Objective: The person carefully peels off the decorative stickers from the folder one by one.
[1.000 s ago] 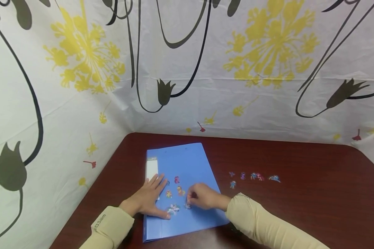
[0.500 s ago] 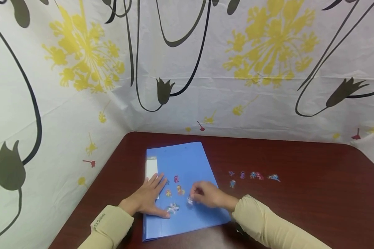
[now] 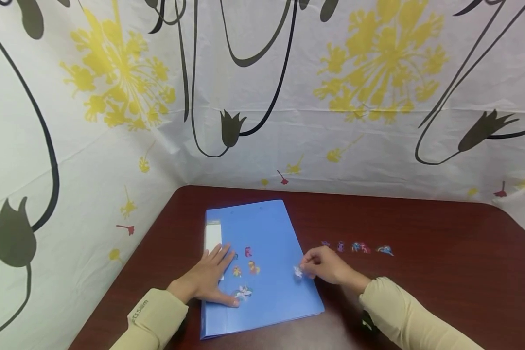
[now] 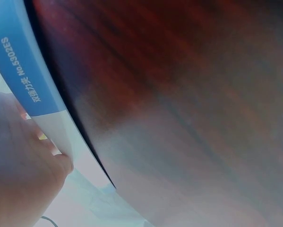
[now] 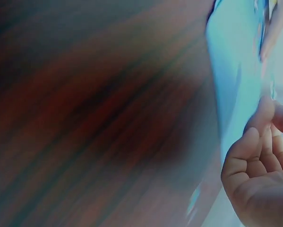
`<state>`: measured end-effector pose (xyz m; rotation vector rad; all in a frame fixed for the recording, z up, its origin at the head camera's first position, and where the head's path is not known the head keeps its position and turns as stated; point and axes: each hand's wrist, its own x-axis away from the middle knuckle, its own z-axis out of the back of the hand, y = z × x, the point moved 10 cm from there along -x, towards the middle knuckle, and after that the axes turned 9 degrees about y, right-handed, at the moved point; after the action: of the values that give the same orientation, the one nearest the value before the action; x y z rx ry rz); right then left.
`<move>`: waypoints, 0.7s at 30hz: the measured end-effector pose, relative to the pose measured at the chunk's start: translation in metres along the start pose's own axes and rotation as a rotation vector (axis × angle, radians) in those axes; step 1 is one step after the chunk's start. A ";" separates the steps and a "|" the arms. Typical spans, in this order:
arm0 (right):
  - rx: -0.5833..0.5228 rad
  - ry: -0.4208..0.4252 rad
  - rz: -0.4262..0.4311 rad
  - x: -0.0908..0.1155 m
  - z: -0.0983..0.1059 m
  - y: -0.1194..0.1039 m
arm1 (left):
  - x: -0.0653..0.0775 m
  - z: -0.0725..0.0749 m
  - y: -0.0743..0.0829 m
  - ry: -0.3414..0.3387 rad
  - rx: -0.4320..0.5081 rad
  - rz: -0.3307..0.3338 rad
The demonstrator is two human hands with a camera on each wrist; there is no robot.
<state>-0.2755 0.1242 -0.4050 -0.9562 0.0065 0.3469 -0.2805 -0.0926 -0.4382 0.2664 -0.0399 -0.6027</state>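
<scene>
A blue folder lies on the table, with a white label along its left side. My left hand rests flat on its lower left part, fingers spread. In the left wrist view the folder's printed spine runs beside that hand. Between thumb and index finger my right hand pinches a small white pony sticker over the folder's right edge. In the right wrist view the sticker shows edge-on above the fingertips. Several pony stickers are on the cover, among them a pink one, an orange one and a white one.
Right of the folder, several more stickers lie on the dark red table, including a blue one and a pink one. A white patterned cloth hangs behind and to the left of the table.
The right hand has lifted the white pony sticker from beside the other stickers on the cover and carried it right to the folder's edge. The left hand has stayed in place.
</scene>
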 end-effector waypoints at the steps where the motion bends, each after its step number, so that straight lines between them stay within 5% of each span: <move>1: -0.006 0.008 -0.019 0.001 0.006 0.005 | 0.000 0.000 0.000 -0.001 -0.001 0.001; 12: 0.028 0.098 -0.206 0.013 0.058 0.058 | 0.001 -0.001 0.000 -0.007 0.011 0.009; 21: 0.045 0.116 -0.240 0.021 0.076 0.074 | 0.000 -0.001 0.000 -0.005 0.004 0.009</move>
<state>-0.2886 0.2299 -0.4233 -0.9199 0.0050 0.0697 -0.2805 -0.0927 -0.4394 0.2687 -0.0477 -0.5945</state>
